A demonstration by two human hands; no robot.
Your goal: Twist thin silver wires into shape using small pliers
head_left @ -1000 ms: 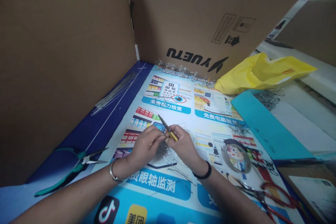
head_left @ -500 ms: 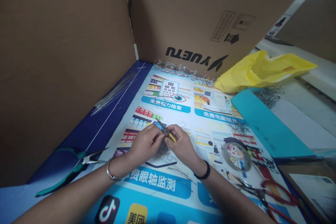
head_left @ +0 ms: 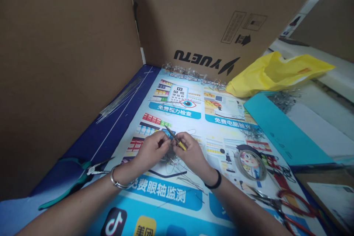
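My right hand (head_left: 190, 153) is closed around a small tool with yellow handles (head_left: 181, 145), its dark pointed tip aimed up and to the left. Beside it, my left hand (head_left: 153, 149) has its thumb and fingers pinched together near the tool; whatever they grip is too small to make out. Beneath both hands lies a tangle of thin wire pieces (head_left: 170, 158) on the printed poster (head_left: 166, 206). Loose straight wires (head_left: 190, 182) lie just below my right hand.
Green-handled pliers (head_left: 80, 182) lie at left, near a wire bundle (head_left: 118, 99). Red-handled scissors (head_left: 276, 202) and a tape roll (head_left: 251, 165) are at right. Cardboard walls (head_left: 193, 14) stand behind; a yellow bag (head_left: 265, 75) and teal sheet (head_left: 284, 132) lie back right.
My left hand has shifted slightly left, widening the gap between the hands and showing more of the wire tangle. My right hand still holds the yellow-handled tool in nearly the same place.
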